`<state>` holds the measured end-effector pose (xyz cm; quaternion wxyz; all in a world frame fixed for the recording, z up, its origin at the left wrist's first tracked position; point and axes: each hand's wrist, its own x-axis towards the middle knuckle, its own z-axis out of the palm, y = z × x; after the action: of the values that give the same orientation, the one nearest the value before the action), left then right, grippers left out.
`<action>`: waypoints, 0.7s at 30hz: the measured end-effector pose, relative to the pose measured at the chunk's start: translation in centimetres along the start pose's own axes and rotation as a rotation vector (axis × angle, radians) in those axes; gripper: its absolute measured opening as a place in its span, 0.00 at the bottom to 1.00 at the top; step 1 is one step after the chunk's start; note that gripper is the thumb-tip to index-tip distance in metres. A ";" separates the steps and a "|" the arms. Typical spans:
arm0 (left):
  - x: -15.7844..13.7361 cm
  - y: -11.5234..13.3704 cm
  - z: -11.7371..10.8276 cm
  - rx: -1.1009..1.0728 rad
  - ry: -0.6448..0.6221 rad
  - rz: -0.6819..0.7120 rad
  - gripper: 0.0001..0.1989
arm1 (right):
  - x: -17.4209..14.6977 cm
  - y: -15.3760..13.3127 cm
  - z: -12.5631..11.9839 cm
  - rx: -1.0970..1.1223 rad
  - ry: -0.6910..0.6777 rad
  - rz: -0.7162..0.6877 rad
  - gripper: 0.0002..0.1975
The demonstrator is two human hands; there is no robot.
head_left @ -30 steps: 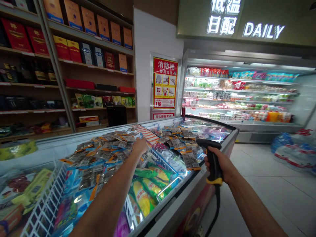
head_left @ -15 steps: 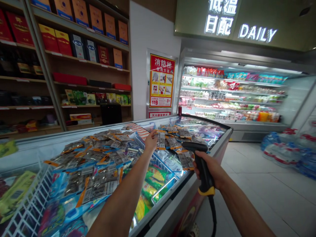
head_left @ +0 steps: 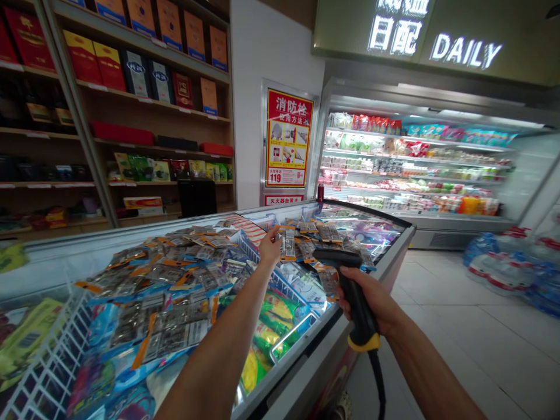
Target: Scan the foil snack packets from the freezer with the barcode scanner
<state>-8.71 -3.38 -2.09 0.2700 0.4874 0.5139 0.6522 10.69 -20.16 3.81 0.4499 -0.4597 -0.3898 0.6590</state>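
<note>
My left hand reaches out over the chest freezer, its fingers pinched on the edge of a small flat packet with an orange top and a printed label. In my right hand is a black and yellow barcode scanner, held by its handle, its head pointing left toward the packet. A cable hangs from the handle's bottom. More such packets lie beyond and beside the held one. A large heap of packets spreads to the left of my left forearm.
White wire baskets divide the chest freezer. Green and yellow bags lie inside it. A red can stands at its far corner. Wrapped water bottles sit on the floor at right, near a lit refrigerated shelf.
The scanner in my right hand has moved slightly left and up, nearer the packet. My left hand keeps its pinch on the packet, and the view has tilted slightly.
</note>
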 end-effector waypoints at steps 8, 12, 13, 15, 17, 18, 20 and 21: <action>-0.8 1.2 0.4 0.053 -0.005 0.012 0.23 | 0.3 -0.8 -2.2 -0.004 0.095 -0.099 0.10; -1.3 1.7 2.1 0.119 -0.058 0.034 0.22 | 0.2 -1.4 -4.0 0.035 0.190 -0.123 0.08; -1.5 1.9 2.7 0.138 -0.071 0.039 0.23 | 0.1 -1.5 -4.4 0.051 0.212 -0.115 0.08; -2.0 2.2 4.2 0.177 -0.091 0.047 0.24 | 0.0 -1.6 -5.2 0.083 0.238 -0.107 0.08; -2.5 2.5 5.7 0.224 -0.114 0.055 0.24 | -0.1 -1.6 -6.1 0.100 0.252 -0.105 0.08; -2.8 2.7 6.4 0.256 -0.127 0.061 0.25 | -0.1 -1.5 -6.5 0.105 0.255 -0.110 0.08; -3.5 3.1 7.8 0.340 -0.153 0.081 0.24 | -0.2 -1.4 -7.3 0.109 0.252 -0.119 0.09; -3.8 3.2 8.4 0.385 -0.165 0.094 0.23 | -0.2 -1.4 -7.6 0.113 0.252 -0.122 0.09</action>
<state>0.85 -4.28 -0.54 0.1824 0.6052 0.5821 0.5115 18.34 -19.14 3.08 0.5594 -0.4883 -0.3198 0.5885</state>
